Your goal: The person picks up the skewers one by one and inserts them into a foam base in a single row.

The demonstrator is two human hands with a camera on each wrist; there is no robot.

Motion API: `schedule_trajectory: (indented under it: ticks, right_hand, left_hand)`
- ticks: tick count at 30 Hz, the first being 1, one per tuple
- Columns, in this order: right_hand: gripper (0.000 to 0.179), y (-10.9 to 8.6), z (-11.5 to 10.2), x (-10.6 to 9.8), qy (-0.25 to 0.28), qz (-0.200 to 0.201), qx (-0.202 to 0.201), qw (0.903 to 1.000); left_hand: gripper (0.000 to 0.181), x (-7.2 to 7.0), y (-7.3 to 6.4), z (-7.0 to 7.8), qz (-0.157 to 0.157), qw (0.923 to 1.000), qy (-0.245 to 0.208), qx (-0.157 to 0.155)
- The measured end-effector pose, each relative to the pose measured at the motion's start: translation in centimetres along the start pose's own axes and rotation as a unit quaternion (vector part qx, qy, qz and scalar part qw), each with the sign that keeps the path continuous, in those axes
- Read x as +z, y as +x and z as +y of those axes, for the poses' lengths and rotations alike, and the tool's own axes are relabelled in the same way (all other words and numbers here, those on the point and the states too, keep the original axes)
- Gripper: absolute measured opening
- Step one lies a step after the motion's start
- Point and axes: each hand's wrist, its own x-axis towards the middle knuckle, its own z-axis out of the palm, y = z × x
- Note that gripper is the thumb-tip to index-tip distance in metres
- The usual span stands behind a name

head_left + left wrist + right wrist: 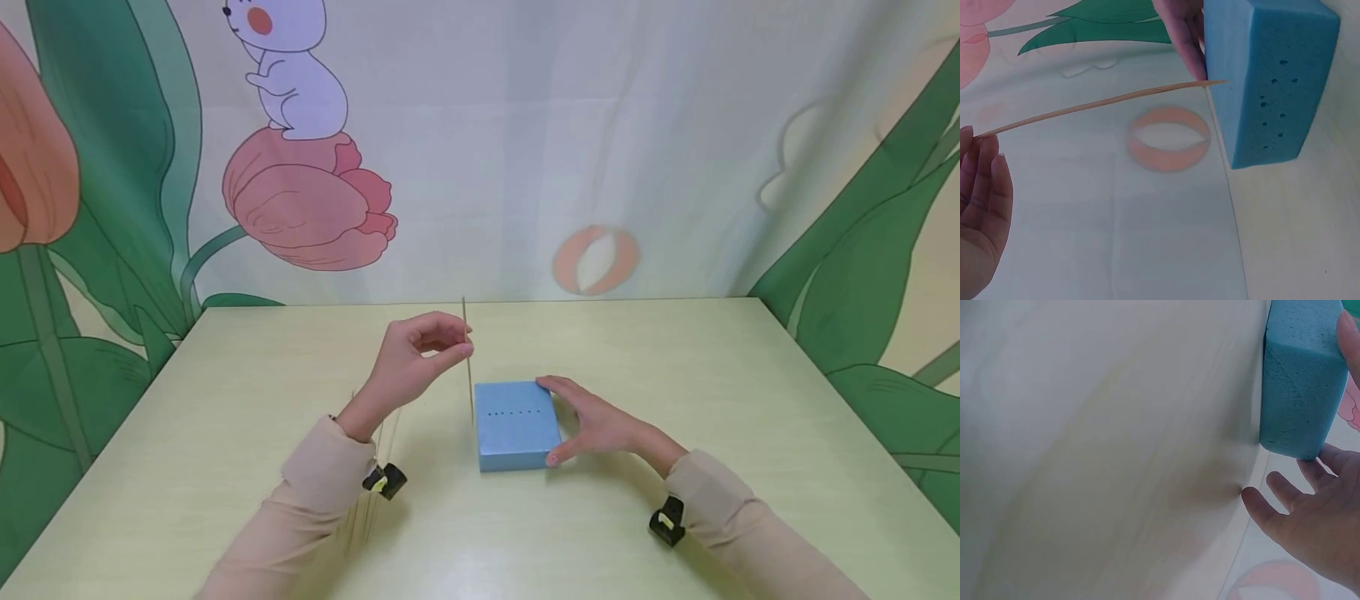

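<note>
Between thumb and fingertips my left hand (423, 354) pinches a thin bamboo skewer (469, 387), held near upright. Its lower end hangs beside the left edge of a blue foam block (517, 440) in the head view. A row of small holes runs across the block's top. My right hand (603, 423) holds the block at its right side, thumb at the front corner and a fingertip at the back corner. In the left wrist view the skewer's pointed tip (1219, 82) overlaps the block's side face. From the right wrist view, fingers (1316, 475) reach the block's end.
Several more thin skewers (369, 517) lie on the table (675, 350) at the left, partly hidden under my left forearm. A curtain (480, 167) with printed flowers and an animal hangs along the table's back edge.
</note>
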Motion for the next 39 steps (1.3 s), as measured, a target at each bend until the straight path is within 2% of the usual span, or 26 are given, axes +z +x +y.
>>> schedule_trajectory:
  ticks: [4, 9, 21, 29, 39]
  right_hand:
    - [0.106, 0.0, 0.0, 0.0, 0.005, 0.001, -0.003, 1.0000]
    - [0.105, 0.0, 0.1, 0.0, 0.011, 0.000, -0.006, 0.9999]
    - [0.104, -0.1, 0.0, 0.0, 0.011, -0.003, -0.004, 0.9999]
    - [0.104, 0.0, 0.1, 0.0, 0.009, 0.002, -0.015, 0.9998]
    - [0.103, 0.1, 0.1, -0.1, -0.001, -0.002, -0.017, 0.9999]
  left_hand:
    - [0.013, 1.1, 0.7, 0.2, 0.006, 0.9997, -0.013, 0.020]
    - [0.012, 2.5, 1.4, 0.0, 0.012, 0.9994, -0.017, 0.027]
    - [0.011, 5.3, 2.8, -0.4, -0.006, 0.9987, -0.035, 0.036]
    - [0.011, 6.5, 3.0, -0.6, -0.013, 0.9982, -0.043, 0.040]
    - [0.010, 7.4, 3.3, -0.8, -0.020, 0.9977, -0.039, 0.051]
